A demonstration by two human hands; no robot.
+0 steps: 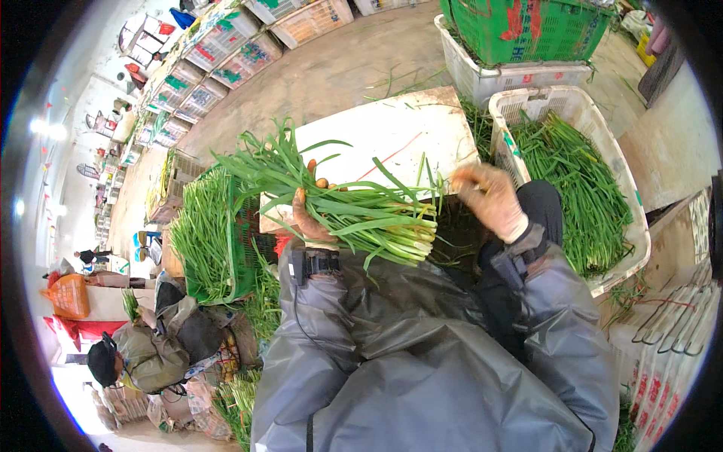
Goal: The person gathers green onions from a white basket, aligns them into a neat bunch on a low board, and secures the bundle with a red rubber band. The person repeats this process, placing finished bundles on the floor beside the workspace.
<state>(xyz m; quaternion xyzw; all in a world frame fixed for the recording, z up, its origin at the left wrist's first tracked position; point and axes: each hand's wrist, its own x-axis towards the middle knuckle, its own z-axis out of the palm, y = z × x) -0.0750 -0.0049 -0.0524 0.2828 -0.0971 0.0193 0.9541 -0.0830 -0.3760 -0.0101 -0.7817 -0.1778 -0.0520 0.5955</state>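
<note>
My left hand (309, 218) is wrapped round a bunch of garlic chives (369, 215) and holds it just over the near edge of a white board (392, 135). The green leaf tips point to the left and the pale cut stem ends to the right. A few loose blades stick up from the bunch near those ends. To the right of it, apart from the bunch, my right hand (489, 200) is raised with its fingers bent. Motion smears the fingertips, so I cannot make out whether anything is between them.
On my right stands a white crate (640, 226) full of chives; a green crate (527, 34) sits on another white crate beyond. A green basket (241, 264) of chives is at my left. Farther left a person (151, 354) holds a small bunch. Crates (248, 60) are stacked behind.
</note>
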